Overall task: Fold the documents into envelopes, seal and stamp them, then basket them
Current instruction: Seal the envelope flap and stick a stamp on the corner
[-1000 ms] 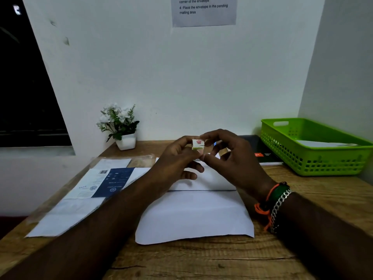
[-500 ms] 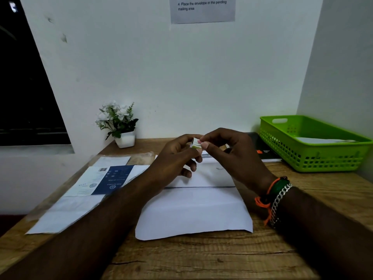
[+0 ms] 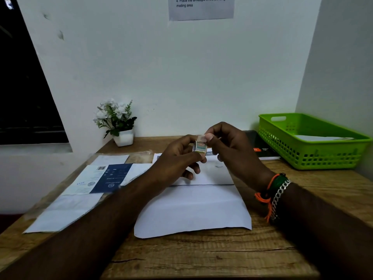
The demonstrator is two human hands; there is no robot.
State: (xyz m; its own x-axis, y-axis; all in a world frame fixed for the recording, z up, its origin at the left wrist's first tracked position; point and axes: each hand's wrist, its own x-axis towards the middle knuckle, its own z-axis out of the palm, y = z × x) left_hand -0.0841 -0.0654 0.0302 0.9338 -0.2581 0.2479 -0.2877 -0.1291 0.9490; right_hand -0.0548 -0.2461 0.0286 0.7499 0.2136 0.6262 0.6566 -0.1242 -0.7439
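Both hands stayed raised over the envelope (image 3: 191, 209) on the desk (image 3: 201, 257). My left hand (image 3: 175, 158) pinched the stamp (image 3: 200, 148), which had turned since half a second before, printed face now toward me. My right hand's (image 3: 228, 146) fingertips (image 3: 209, 136) were closed on its top edge. The basket (image 3: 314, 156) sat far right, unchanged.

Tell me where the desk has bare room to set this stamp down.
Bare wood runs along the near edge, below the white envelope, and right of it, in front of the green basket. The left side is crowded with printed papers; both hands hold the stamp.
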